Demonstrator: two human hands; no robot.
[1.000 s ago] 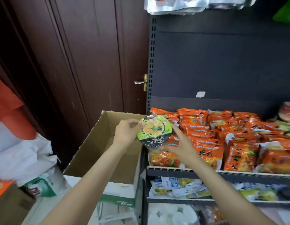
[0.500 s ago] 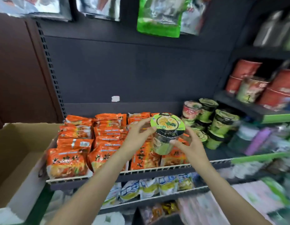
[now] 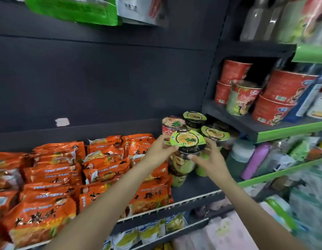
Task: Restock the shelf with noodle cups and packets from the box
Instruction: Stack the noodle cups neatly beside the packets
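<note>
I hold a green-lidded noodle cup [image 3: 188,141] between both hands over the right end of the dark shelf [image 3: 192,188]. My left hand [image 3: 159,152] grips its left rim and my right hand [image 3: 209,159] grips its right side. The cup sits on top of another green cup [image 3: 177,179], among more stacked cups [image 3: 194,119] at the shelf's back right corner. Orange noodle packets [image 3: 95,170] fill the left and middle of the shelf in rows. The box is out of view.
A side shelf [image 3: 282,131] on the right carries red noodle bowls [image 3: 282,91] and a green cup. Bags hang above [image 3: 75,9]. Lower shelves hold yellow and white packets [image 3: 151,231]. Bottles and packages crowd the lower right.
My view has swung right, from the box to the shelf's right end. Both hands carried the green-lidded cup rightward and forward to the stacked cups.
</note>
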